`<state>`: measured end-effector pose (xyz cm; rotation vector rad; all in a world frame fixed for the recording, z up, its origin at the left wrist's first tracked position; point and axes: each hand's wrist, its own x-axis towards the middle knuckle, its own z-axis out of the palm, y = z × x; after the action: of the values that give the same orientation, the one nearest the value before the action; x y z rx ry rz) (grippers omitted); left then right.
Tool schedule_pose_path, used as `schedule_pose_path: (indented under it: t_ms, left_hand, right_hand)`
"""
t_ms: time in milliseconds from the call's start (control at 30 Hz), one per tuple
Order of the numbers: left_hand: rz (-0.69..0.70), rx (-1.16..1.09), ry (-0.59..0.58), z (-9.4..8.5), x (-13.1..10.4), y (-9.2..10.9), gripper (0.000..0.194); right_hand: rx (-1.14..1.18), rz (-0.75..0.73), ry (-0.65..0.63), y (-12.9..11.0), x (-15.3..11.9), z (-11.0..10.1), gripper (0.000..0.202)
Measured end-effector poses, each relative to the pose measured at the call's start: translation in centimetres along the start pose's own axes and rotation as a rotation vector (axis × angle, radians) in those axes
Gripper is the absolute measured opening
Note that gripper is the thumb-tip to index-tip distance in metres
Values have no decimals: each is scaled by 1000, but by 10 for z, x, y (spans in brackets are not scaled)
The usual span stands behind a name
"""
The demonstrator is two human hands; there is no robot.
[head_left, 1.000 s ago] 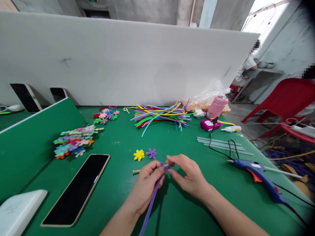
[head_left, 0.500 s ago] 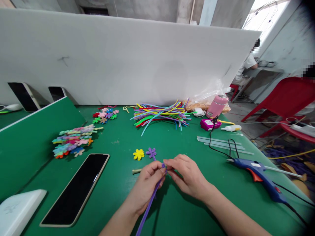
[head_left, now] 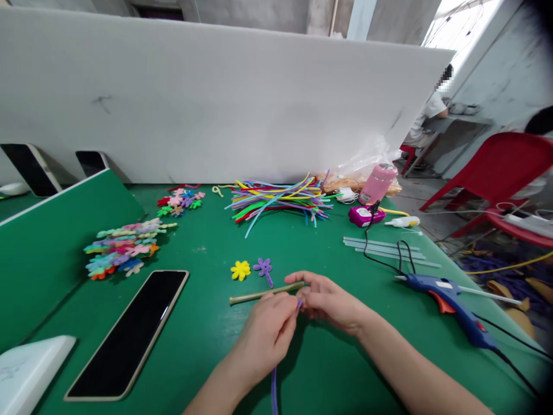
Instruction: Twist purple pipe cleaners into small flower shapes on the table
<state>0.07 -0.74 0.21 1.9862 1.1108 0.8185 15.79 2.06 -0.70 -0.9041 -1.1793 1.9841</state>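
Between my two hands is a purple pipe cleaner [head_left: 273,392], its long tail hanging toward the front edge of the view. My left hand [head_left: 268,328] is closed on it, back of the hand upward. Fingers of my right hand [head_left: 330,300] pinch its small purple end, partly hidden by the fingertips. Just beyond them lies a slim olive-green stick [head_left: 246,298] on the table. A yellow flower [head_left: 241,270] and a purple flower with a short stem [head_left: 263,267], both of pipe cleaner, lie beyond the stick.
A pile of coloured pipe cleaners [head_left: 280,199] lies at the back. Finished flowers [head_left: 125,248] are heaped at left, beside a phone [head_left: 129,334]. At right are a blue glue gun [head_left: 453,305], glue sticks [head_left: 389,251] and a pink bottle [head_left: 378,183]. A person sits far right.
My left hand has rolled over, back upward, and shifted slightly right and down with the pipe cleaner. More of the olive stick now shows. The view has shifted slightly.
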Motion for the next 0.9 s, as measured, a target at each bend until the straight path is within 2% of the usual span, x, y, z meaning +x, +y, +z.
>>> schedule_pose_path:
  t_ms: [100,200,267,367,500,600,667,800,900]
  left_hand:
    - [-184,-227,101,-1,3,3,21]
    - [-422,-598,162,-3,6,5,23]
    - [-516,-810,151,-5,7,4,22]
    - [-547,-958,101,-5,7,2,23]
    - [-555,-979,37,-5,6,1,23]
    - [-541,-909,31,-4,5,2,21]
    - [-507,-819,43,-4,5,3,20]
    - [-375,-583,44,-5,5,3,23]
    - [-246,-400,33,-4,5,6,23]
  right_hand:
    - [-97,-140,78,2,1,4,30]
    - [-466,-388,184,1,-2,6,21]
    - [-767,-555,200,0,-4,5,16]
    - [-1075,-713,150,-3,-6,2,14]
    - [-1281,-786,120,-5,-5,1,15]
    - [-1293,-783,122,-7,-6,3,15]
    - [-1217,-710,132,-9,-8,5,15]
    - [-895,-383,150,-11,-8,7,16]
    - [-584,-177,93,-7,-5,5,14]
